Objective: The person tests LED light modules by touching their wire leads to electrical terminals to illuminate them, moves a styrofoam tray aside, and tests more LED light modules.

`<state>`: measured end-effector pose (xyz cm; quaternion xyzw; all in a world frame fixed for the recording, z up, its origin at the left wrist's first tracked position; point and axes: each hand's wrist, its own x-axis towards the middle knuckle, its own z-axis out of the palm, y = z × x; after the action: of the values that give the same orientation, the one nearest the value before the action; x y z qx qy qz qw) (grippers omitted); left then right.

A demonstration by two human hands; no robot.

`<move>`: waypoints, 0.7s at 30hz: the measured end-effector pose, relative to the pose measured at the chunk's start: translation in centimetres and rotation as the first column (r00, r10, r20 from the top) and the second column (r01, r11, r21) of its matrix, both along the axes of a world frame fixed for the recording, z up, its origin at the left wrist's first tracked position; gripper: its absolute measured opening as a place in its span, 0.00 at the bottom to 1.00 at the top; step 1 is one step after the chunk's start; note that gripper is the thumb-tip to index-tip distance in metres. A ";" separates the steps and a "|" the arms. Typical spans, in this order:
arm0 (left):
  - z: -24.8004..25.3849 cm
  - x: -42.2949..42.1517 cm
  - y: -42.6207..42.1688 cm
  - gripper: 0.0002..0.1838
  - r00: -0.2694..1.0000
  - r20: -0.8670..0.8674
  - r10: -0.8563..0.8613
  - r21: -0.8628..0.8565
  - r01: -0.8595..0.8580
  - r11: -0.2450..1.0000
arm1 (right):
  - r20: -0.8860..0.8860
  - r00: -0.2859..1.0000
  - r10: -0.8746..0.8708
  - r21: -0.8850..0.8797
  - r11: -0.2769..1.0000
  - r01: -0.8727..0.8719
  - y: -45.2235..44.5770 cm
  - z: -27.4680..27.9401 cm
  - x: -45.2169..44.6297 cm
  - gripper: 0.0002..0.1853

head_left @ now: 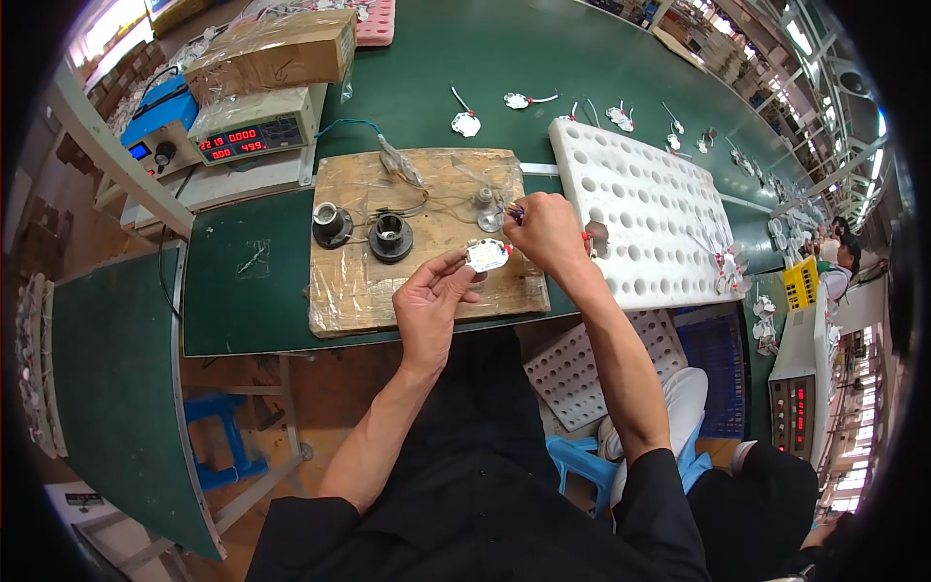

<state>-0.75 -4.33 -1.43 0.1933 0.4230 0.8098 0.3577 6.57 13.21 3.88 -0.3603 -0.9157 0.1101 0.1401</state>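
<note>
One small white plate [487, 255], roughly oval, held above the near part of a film-wrapped wooden board [436, 299]; its long axis runs left to right, the right-hand end slightly raised and pointing toward the right hand, the broad pale face turned up to the camera. A red bit shows at its right end; markings on the face are too small to read. Left hand [432, 303]: thumb and fingers pinched shut on the plate's near left edge, covering that part of it. Right hand [548, 233]: fingers curled in tightly, a dark purplish piece [518, 213] gripped at the fingertips, mostly covered and hard to identify; whether it touches the plate cannot be told. Just beyond, a small pale post [485, 206], its right side close to the right hand. Leftward on the wooden board, two black round sockets [391, 240]. To the right, one white foam tray [635, 194] with rows of holes, partly covered by the right hand and forearm. Farther left, a meter with red digits [254, 139] under a cardboard box [276, 53], all on or beside the green table [427, 73]; its far edge is cut off by the view.
</note>
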 end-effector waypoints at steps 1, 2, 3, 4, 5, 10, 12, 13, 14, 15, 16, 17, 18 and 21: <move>-0.1 -0.2 0.1 0.14 1.000 -0.002 0.003 -0.015 -0.003 1.000 | 0.016 1.000 -0.001 0.010 1.000 0.001 0.1 -0.1 -0.2 0.11; -0.3 -0.4 0.1 0.14 1.000 -0.001 -0.010 -0.020 0.010 1.000 | 0.033 0.999 -0.002 0.020 1.000 0.002 0.2 -0.1 -0.3 0.11; -0.4 -0.6 0.1 0.15 1.000 0.000 -0.023 -0.026 0.023 0.999 | 0.046 0.999 0.000 0.014 1.000 -0.001 0.3 0.0 -0.5 0.11; -0.5 -0.9 0.1 0.15 0.999 0.002 -0.037 -0.032 0.037 0.999 | 0.059 0.998 0.002 0.008 1.000 -0.002 0.4 0.0 -0.6 0.11; -0.5 -1.0 0.1 0.14 0.999 0.005 -0.039 -0.031 0.039 0.999 | 0.073 0.997 0.004 0.002 1.000 -0.004 0.5 0.0 -0.7 0.11; -1.3 -1.2 -0.6 0.11 0.997 -0.077 -0.021 -0.102 0.013 0.995 | -0.150 0.980 0.133 -0.017 0.990 -0.138 1.7 -1.6 0.1 0.09; -1.6 -1.3 -0.6 0.09 0.997 -0.074 -0.001 -0.116 -0.007 0.993 | -0.182 0.964 0.192 -0.025 0.980 -0.200 1.8 -2.0 0.3 0.08; -1.3 -1.1 -0.7 0.09 0.999 -0.034 -0.001 -0.100 -0.003 0.995 | -0.098 0.984 0.148 -0.039 0.988 -0.152 2.1 -1.9 0.1 0.07; -1.1 -1.0 -0.8 0.08 1.000 0.005 0.000 -0.084 0.000 0.996 | -0.015 0.991 0.134 0.016 0.991 -0.134 2.7 -2.2 0.3 0.07; -1.3 -0.9 -0.5 0.08 0.986 -0.161 0.040 -0.143 -0.064 0.988 | 0.067 0.991 0.117 0.073 0.990 -0.121 3.3 -2.5 0.4 0.07; -2.9 -0.8 0.1 0.09 0.976 -0.220 0.009 -0.220 -0.059 0.974 | 0.138 0.982 0.128 0.189 0.970 -0.153 4.8 -3.8 0.9 0.07; -5.2 -1.1 0.6 0.09 0.958 -0.288 -0.013 -0.301 -0.078 0.951 | 0.193 0.970 0.146 0.298 0.933 -0.200 5.3 -4.8 -0.3 0.07; -5.2 -1.3 0.5 0.09 0.967 -0.253 0.008 -0.265 -0.077 0.961 | 0.280 0.957 0.078 0.017 0.996 -0.086 2.2 -0.3 -1.3 0.07; -3.1 -0.7 0.4 0.10 0.997 -0.056 0.055 -0.002 -0.055 0.998 | 0.159 0.985 0.071 0.090 0.992 -0.086 2.9 -1.8 -0.9 0.07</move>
<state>-1.44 -3.89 -4.50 0.2033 0.4393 0.8130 0.3236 5.64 16.15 2.11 -0.3240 -0.9416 0.0427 0.0809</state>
